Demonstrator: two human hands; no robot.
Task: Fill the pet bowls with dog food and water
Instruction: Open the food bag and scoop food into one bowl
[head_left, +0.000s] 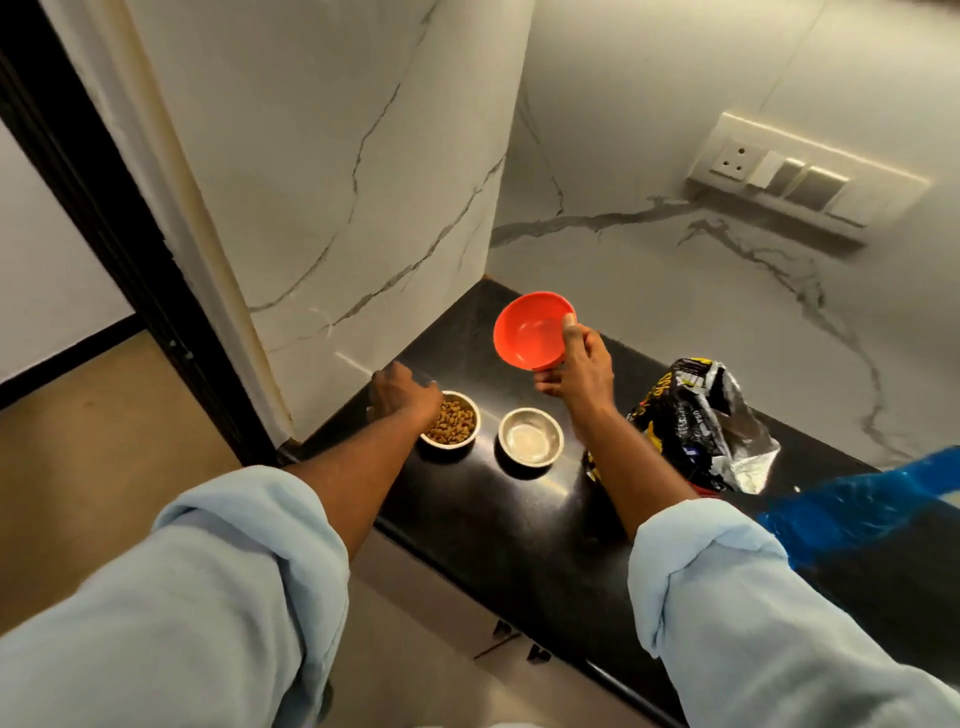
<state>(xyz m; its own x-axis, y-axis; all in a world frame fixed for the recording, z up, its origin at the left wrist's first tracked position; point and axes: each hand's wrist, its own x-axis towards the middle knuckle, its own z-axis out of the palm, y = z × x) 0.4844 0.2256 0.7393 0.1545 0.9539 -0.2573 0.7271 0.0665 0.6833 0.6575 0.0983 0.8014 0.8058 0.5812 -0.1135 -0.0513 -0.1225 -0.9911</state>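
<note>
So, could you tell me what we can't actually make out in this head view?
All in the head view:
left grip: fingers hidden behind the hand's back, so contact with the kibble bowl is unclear.
steel bowl: glare; water or empty, cannot tell.
food bag: partly behind the right forearm, print unreadable.
blue object: blurred, cut by the right edge.
</note>
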